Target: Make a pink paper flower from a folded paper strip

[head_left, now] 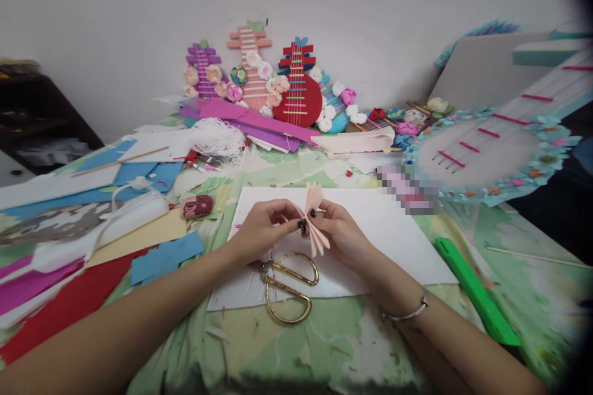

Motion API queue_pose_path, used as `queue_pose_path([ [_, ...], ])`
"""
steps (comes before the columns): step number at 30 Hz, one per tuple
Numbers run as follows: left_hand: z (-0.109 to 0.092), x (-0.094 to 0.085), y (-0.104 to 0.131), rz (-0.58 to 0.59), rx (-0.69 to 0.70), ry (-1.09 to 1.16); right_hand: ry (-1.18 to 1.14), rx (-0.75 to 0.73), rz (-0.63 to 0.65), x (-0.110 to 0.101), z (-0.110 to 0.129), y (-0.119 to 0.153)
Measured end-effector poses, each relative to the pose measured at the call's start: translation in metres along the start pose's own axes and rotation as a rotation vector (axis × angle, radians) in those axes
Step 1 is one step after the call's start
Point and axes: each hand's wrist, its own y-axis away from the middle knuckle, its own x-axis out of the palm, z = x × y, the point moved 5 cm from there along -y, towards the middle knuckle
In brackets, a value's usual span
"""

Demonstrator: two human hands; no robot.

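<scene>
Peach pleated paper [315,237], centre of frame, is probably light, soft and easily creased; grip it at the gathered waist, where my left hand [263,228] and right hand [346,236] both pinch it.

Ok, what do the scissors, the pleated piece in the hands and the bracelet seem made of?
Scissors: handles look like polished gold-toned metal, given the glints.
Pleated piece: probably matte paper, judging by its thin, crisp folds.
Bracelet: likely silvery metal, from its shine, though that's uncertain.
</scene>
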Motion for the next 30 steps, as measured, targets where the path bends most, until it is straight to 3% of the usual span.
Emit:
queue_pose_path([
  [4, 0.004, 0.003, 0.0, 0.029, -0.067, 0.13, -0.033, 0.04, 0.005, 0.002, -0.003, 0.0],
  [11, 0.005, 0.003, 0.0, 0.012, -0.122, 0.139, -0.128, 0.104, -0.026, 0.005, -0.004, 0.001],
  [18, 0.007, 0.0, 0.0, 0.004, -0.125, 0.208, -0.112, 0.099, 0.032, 0.006, -0.005, 0.002],
  [21, 0.005, -0.004, 0.0, -0.046, -0.098, 0.18, 0.055, 0.006, -0.021, 0.002, -0.002, 0.001],
  [26, 0.004, -0.008, -0.001, -0.114, -0.087, 0.056, 0.527, -0.343, -0.294, -0.011, 0.022, 0.006],
  [30, 0.004, -0.006, 0.0, -0.079, -0.059, -0.013, 0.688, -0.421, -0.2, -0.001, 0.027, 0.01],
])
